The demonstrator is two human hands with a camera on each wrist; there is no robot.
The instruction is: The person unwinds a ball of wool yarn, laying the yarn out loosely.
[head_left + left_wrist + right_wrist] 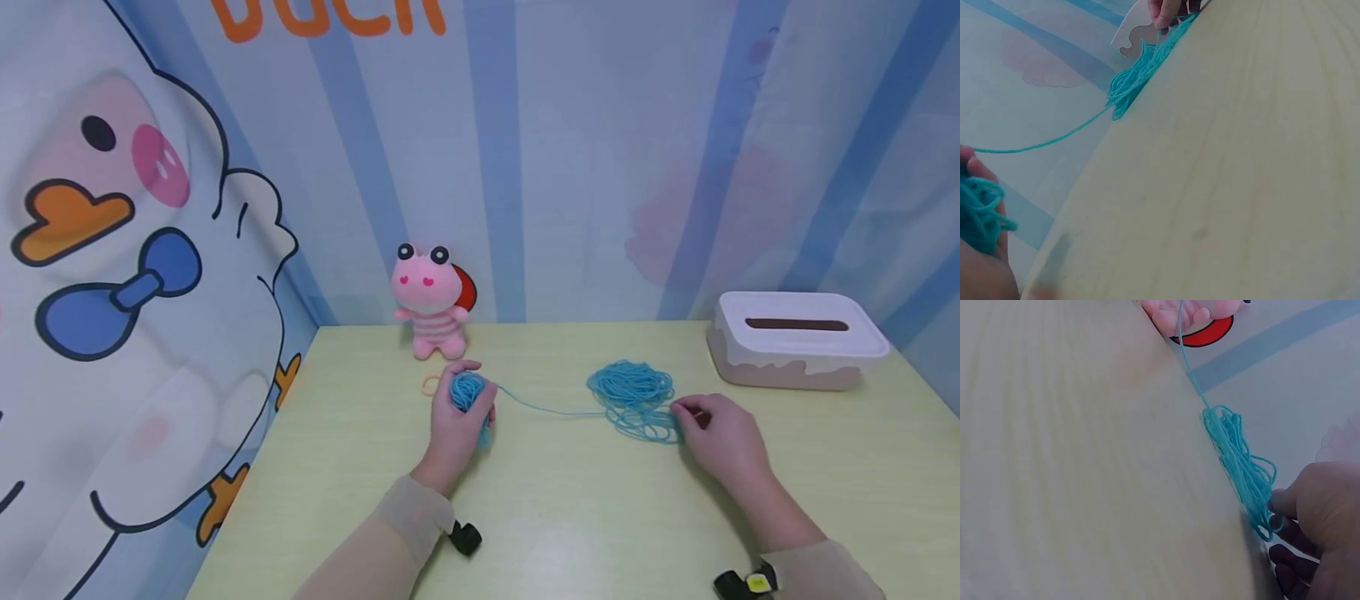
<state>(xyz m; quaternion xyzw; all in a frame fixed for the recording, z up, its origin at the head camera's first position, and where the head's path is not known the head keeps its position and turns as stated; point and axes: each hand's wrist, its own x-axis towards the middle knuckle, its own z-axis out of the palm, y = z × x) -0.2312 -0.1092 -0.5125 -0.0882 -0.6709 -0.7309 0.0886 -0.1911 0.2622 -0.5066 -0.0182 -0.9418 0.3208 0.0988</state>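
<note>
My left hand point(455, 425) grips a small ball of blue yarn point(467, 390), its fingers curled round it above the table. From this ball a single strand point(551, 409) runs right to a loose pile of the same yarn point(632, 392) lying on the table. At the pile's right edge my right hand point(722, 437) pinches a loop of yarn between thumb and forefinger. The right wrist view shows that loop point(1277, 526) at the fingertips, with the other fingers bent below. Only part of the ball point(982, 215) shows in the left wrist view.
A pink plush toy point(429, 304) stands at the table's back edge, behind my left hand. Near it lies a small orange ring point(429, 385). A white and beige tissue box point(798, 342) sits at the back right. A patterned cloth point(585, 167) hangs behind the table point(570, 517).
</note>
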